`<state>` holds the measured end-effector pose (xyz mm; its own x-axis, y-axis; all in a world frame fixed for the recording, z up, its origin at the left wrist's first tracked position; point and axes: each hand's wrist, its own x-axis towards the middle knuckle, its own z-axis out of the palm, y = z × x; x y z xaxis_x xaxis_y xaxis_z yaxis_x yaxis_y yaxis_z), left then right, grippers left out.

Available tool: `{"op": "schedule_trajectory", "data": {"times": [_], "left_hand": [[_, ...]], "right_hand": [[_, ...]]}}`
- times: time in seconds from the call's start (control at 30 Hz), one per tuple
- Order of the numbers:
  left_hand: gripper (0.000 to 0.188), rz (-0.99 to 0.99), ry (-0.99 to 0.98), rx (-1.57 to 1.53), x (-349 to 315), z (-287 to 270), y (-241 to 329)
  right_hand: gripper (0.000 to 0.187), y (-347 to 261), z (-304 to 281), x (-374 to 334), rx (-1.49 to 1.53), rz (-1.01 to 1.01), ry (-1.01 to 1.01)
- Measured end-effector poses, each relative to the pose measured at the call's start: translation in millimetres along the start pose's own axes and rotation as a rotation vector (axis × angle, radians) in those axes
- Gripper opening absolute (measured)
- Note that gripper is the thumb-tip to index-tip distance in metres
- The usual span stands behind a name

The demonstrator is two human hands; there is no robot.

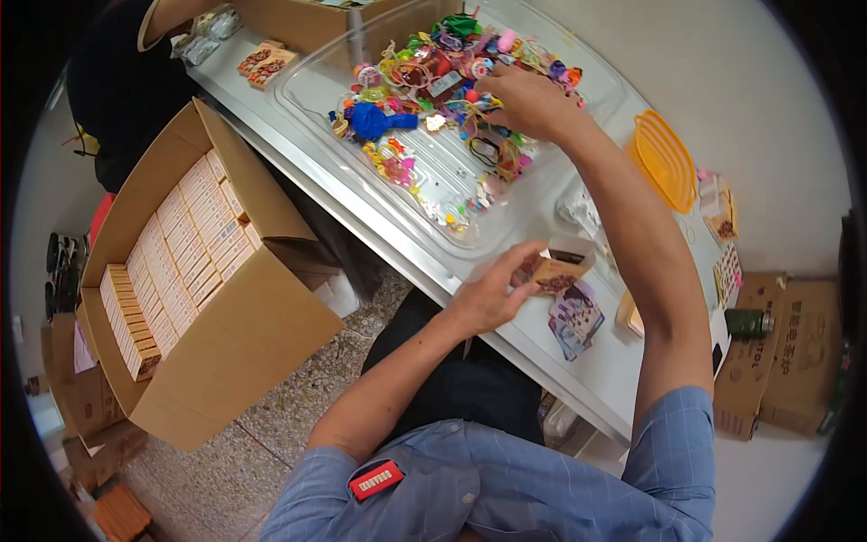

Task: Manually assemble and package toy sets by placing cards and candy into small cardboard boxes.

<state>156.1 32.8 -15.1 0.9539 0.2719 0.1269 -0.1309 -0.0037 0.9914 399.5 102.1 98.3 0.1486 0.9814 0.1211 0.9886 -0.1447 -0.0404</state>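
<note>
Box [556, 276], small, open-topped — over the counter [601, 379], one end held in the grip of our left hand [488, 294]. Trinkets [411, 77], many-coloured — in a clear tray [442, 163]; our right hand [528, 101] reaches among them, its grip partly hidden: holding or not, we cannot tell. Cards [576, 321], just beside the box.

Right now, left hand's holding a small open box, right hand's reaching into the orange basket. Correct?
No: the head view shows the right hand reaching into the clear tub of colourful trinkets, not the orange basket. The left hand holds the small open box.
</note>
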Motion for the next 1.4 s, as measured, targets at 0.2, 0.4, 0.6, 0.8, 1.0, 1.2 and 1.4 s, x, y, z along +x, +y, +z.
{"op": "schedule_trajectory", "data": {"times": [0.2, 0.4, 0.6, 0.8, 1.0, 1.2, 1.4], "left_hand": [[0.060, 0.025, -0.047, -0.023, 1, -1, -4], [0.060, 0.055, -0.028, -0.005, 1, -3, -9], [0.066, 0.048, 0.033, -0.016, 2, 0, -2], [0.064, 0.041, 0.041, -0.055, 1, 0, -1], [0.064, 0.093, 0.073, 0.054, 2, -2, 0], [0.064, -0.025, 0.049, -0.032, 2, -1, 3], [0.065, 0.008, 0.080, -0.022, 0, 3, -4]], "right_hand": [[0.018, 21, 23, 33, 0.072, -0.155, -0.046], [0.020, 26, -30, 1, 0.788, 0.286, -0.038], [0.022, 15, -65, -62, 1.233, 0.403, 0.199], [0.016, -11, -87, -138, 1.311, 0.405, 0.238], [0.012, -34, -80, -184, 1.214, 0.462, 0.235], [0.010, -21, -103, -206, 1.194, 0.503, 0.369], [0.001, -38, -120, -249, 1.032, 0.377, -0.220]]}}
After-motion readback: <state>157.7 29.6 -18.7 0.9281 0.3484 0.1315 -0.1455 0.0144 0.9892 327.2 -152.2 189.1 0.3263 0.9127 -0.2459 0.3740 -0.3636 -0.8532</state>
